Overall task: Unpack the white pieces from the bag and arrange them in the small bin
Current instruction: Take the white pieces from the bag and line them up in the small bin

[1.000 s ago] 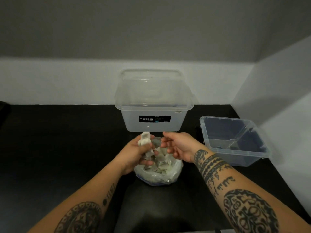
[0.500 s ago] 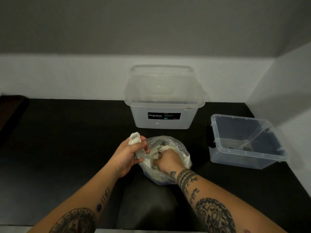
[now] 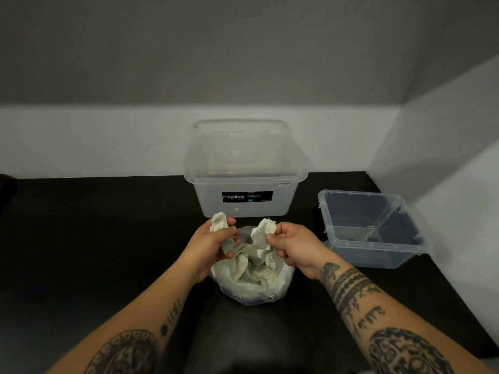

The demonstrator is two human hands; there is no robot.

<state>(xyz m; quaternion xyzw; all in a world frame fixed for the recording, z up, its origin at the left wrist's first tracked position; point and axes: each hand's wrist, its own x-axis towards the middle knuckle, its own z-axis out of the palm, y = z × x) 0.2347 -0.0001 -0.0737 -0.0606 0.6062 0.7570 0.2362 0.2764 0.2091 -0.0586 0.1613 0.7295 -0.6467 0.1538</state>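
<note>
A clear plastic bag (image 3: 280, 288) full of several white pieces (image 3: 247, 265) stands open on the black table, near me at the centre. My left hand (image 3: 209, 247) is shut on a white piece (image 3: 219, 221) just left of the bag's mouth. Above the bag's mouth, my right hand (image 3: 295, 245) pinches another white piece (image 3: 263, 233). The small clear bin (image 3: 372, 230) sits to the right of the bag, apart from both hands; only small dark spots show on its floor.
A larger clear Megabox bin (image 3: 244, 179) stands behind the bag against the white wall strip. A white side wall (image 3: 445, 184) rises just right of the small bin. The black table (image 3: 94, 238) spreads out to the left.
My right hand went down into the bag and has come back up holding a white piece. My left hand kept its piece and stayed beside the bag.
</note>
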